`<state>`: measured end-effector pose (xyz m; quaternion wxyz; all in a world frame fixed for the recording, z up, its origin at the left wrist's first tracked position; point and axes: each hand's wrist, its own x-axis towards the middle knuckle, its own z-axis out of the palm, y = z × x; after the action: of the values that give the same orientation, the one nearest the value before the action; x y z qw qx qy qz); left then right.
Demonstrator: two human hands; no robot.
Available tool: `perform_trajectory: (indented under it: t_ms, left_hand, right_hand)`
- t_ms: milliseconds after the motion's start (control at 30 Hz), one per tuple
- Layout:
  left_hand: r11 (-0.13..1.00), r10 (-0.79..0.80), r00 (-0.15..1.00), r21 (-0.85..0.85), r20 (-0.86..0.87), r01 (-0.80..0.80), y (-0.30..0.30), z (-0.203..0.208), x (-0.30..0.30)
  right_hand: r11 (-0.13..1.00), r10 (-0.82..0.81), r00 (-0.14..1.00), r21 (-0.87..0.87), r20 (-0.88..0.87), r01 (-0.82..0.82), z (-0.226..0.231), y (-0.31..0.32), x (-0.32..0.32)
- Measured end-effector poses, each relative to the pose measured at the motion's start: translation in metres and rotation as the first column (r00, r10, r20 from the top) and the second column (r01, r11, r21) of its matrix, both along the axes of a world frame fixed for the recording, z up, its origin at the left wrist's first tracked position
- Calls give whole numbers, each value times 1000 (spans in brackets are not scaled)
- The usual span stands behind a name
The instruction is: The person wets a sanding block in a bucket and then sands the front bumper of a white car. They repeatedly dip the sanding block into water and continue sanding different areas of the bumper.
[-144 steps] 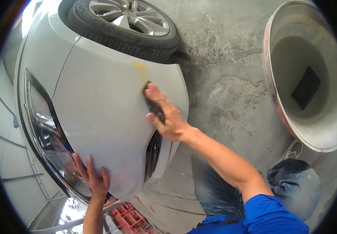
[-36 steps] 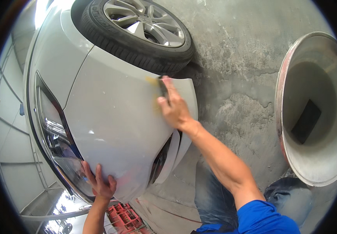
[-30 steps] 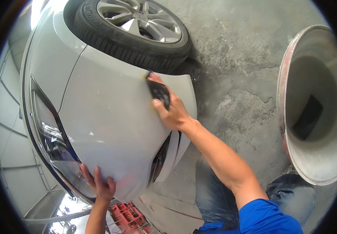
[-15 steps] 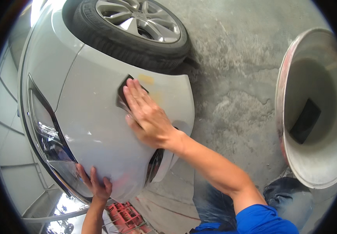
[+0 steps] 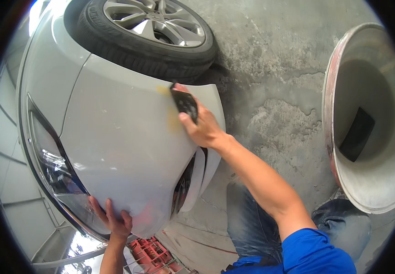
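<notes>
A light silver car bumper (image 5: 124, 132) spreads in front of me, with yellowish patches (image 5: 173, 122) near its wheel-side edge. At that edge my right hand (image 5: 209, 130) grips a dark piece of sandpaper (image 5: 186, 102), its face turned partly toward me. The sandpaper overlaps the patches; whether it touches the paint I cannot tell, as it is slightly blurred. Lower left, my left hand (image 5: 119, 223) rests on the bumper beside the headlight (image 5: 58, 164), fingers spread and holding nothing.
A front wheel (image 5: 161, 27) stands at the top. To the right, a large pale bucket (image 5: 331, 109) has another black sheet (image 5: 357, 134) inside. A dark lamp opening (image 5: 184, 185) lies below my right hand. Red latticed plastic (image 5: 151, 256) sits at the bottom, on the concrete side.
My right hand has moved right, toward the bumper's edge, and tilted so the sandpaper's face shows. The left hand stays at the same spot. The view has shifted slightly.
</notes>
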<state>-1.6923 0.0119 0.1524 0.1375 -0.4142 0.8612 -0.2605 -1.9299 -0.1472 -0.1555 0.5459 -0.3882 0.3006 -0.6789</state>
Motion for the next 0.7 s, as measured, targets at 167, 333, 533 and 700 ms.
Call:
perform_trajectory:
  t_ms: [167, 333, 533, 700]
  left_hand:
    - [1000, 28, 999, 7, 40, -29, 6, 11, -4]
    - [1000, 27, 1000, 4, 16, -27, 1, 2, 2]
    - [999, 45, 999, 29, 13, -46, 6, 1, 5]
    - [999, 38, 998, 4, 58, -39, 2, 5, -5]
  right_hand:
    - [961, -144, 981, -256, -128, 107, 62, -24, 0]
    - [995, -45, 984, -95, -170, 29, -20, -7, 5]
    - [949, -148, 984, -293, -103, 112, 33, -30, 6]
    - [997, -5, 994, 75, -107, 13, -17, -7, 16]
